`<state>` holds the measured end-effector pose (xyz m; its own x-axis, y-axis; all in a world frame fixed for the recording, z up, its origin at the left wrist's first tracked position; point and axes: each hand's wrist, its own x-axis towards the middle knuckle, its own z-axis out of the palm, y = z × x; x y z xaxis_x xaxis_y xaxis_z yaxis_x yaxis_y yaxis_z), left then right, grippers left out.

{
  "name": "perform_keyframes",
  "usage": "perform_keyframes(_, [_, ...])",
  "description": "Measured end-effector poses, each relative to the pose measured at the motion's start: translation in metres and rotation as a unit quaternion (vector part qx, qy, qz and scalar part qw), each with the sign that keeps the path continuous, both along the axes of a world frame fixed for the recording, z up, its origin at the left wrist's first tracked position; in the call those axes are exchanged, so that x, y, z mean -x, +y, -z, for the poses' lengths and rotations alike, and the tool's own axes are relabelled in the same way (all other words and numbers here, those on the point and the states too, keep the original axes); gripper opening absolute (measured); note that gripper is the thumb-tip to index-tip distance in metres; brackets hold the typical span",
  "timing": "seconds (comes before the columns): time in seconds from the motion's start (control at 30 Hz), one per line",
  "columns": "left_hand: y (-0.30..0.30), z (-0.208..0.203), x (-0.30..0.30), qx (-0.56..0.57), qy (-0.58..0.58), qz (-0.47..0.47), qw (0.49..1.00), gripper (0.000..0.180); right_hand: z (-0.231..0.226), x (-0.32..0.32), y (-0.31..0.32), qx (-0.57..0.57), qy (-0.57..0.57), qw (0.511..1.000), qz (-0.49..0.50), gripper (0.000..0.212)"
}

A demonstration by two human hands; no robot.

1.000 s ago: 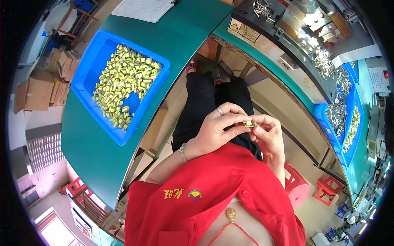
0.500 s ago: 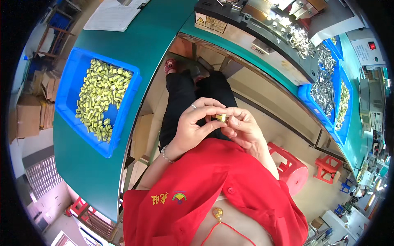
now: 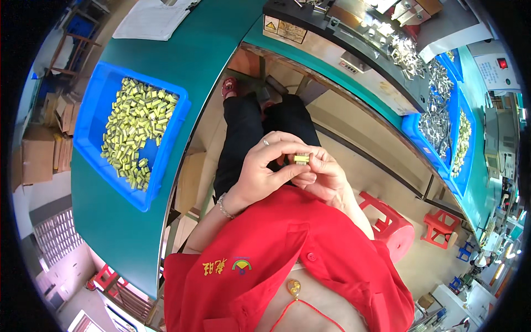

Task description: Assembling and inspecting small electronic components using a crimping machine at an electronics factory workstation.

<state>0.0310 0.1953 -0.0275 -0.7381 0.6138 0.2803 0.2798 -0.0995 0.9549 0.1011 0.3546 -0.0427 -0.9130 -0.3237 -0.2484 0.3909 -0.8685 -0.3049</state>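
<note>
Over my lap, both hands meet around one small yellow-and-grey transformer (image 3: 301,159). The thumb and fingers of my left hand (image 3: 271,160) are closed on one side of it. Fingers of my right hand (image 3: 326,171) pinch it from the other side, and the fingertips partly hide it. To the left, a blue plastic bin (image 3: 91,119) on the table holds many more yellow-and-grey pieces of the same look (image 3: 138,122).
A green table (image 3: 99,221) runs along my left, with white papers (image 3: 152,19) at its far end. Ahead right stands a black-edged machine (image 3: 343,50) strewn with metal bits. Blue bins (image 3: 426,146) of metal parts sit beyond it. Red stools (image 3: 395,232) stand at right.
The transformer has been turned between my fingers, so its yellow side and ends show more plainly. Both hands stay together over my lap, with the right fingers slightly shifted.
</note>
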Motion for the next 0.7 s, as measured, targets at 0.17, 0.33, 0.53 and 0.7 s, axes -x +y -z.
perform_keyframes(0.17, [0.004, 0.005, 0.001, -0.039, -0.012, 0.002, 0.999, 0.025, -0.002, -0.001, 0.007, -0.017, 0.030, 0.999, -0.015, 0.028])
perform_keyframes(0.33, [0.000, -0.003, 0.003, -0.010, -0.023, -0.017, 1.000, 0.029, -0.019, -0.003, 0.027, -0.335, 0.037, 0.935, 0.110, 0.020])
perform_keyframes(0.53, [-0.004, 0.008, -0.006, -0.012, -0.101, -0.044, 0.994, 0.025, -0.053, 0.030, 0.082, -0.621, 0.057, 0.671, 0.400, 0.008])
perform_keyframes(0.7, [-0.001, 0.006, -0.009, -0.022, -0.093, -0.016, 0.995, 0.024, -0.079, 0.075, 0.119, -0.692, 0.132, 0.547, 0.453, 0.018])
